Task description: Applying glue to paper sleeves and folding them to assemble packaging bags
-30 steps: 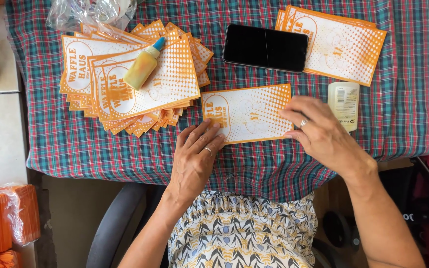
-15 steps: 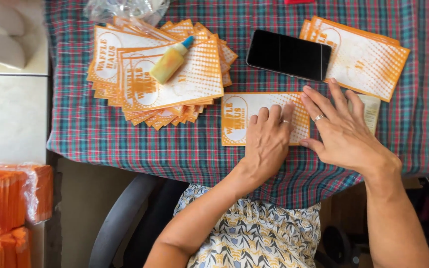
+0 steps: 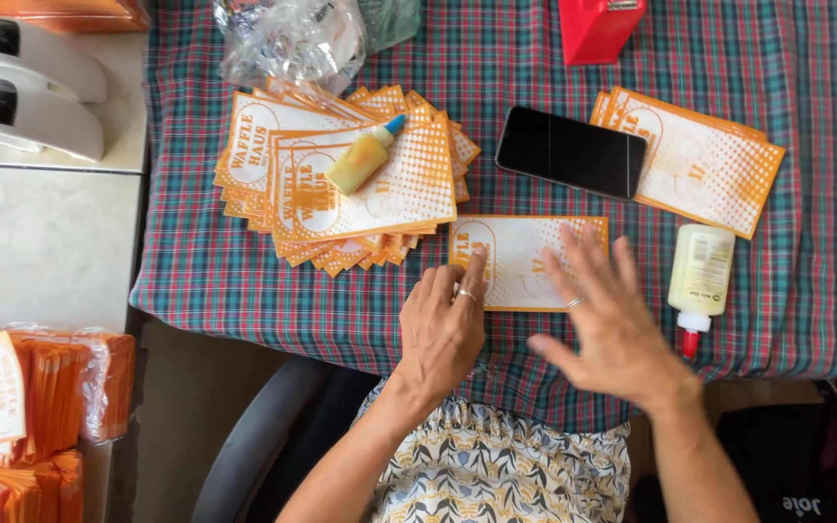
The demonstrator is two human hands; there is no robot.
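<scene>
Basically, one orange-and-white card [image 3: 520, 260] lies flat on the plaid tablecloth [image 3: 806, 145], just ahead of both hands; its long axis runs left-right, parallel to the table's near edge; left hand [image 3: 443, 324] is palm down, fingers extended, fingertips resting on the card's near-left corner, gripping nothing; right hand [image 3: 612, 324] is spread wide and blurred, over the card's right half, and I cannot tell whether it touches; it holds nothing; both hands are about equally near, left one clearly in contact.

Around it: fanned stack of matching cards [image 3: 341, 179] to the left, a small yellow glue bottle with blue tip [image 3: 365, 155] lying diagonally on top; smaller pile of cards [image 3: 699, 160] at the right rear, with a black phone [image 3: 571, 150] overlapping its left edge; pale glue bottle with red cap [image 3: 699, 281] just right of the right hand, cap pointing toward the table's near edge; crumpled clear plastic bag [image 3: 288, 39] at the rear; red box [image 3: 598, 27] at the top edge; wrapped orange bundles [image 3: 41, 387] off the table at far left.
</scene>
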